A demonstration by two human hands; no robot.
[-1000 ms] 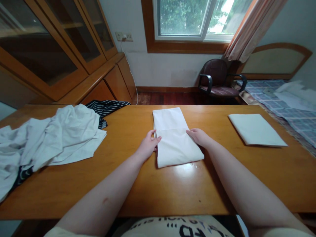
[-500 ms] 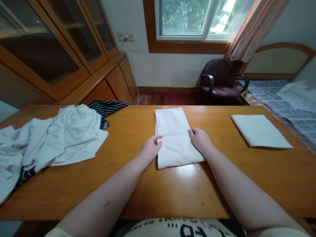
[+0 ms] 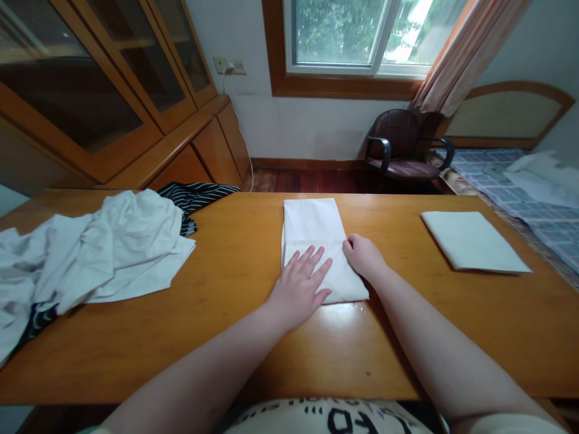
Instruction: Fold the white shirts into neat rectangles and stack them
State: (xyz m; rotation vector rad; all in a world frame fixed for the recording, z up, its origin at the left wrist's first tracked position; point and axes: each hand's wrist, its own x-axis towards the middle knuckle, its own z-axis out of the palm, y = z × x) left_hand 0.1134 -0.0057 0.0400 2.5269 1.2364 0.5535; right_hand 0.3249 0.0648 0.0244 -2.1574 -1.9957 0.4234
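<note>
On the left of the worktop [image 3: 190, 337] lies a crumpled white cloth [image 3: 113, 247], with striped black fabric [image 3: 203, 196] showing from under it. At the middle, the left hand [image 3: 302, 288] lies flat, its grip spread wide and clasping nothing, over the near half of the folded white cloth [image 3: 314, 220]. The right hand [image 3: 364, 256] is curled at that cloth's right edge; whether its grip pinches the fabric, I cannot tell. Well apart, farther right, lies a white folded piece [image 3: 474, 241].
</note>
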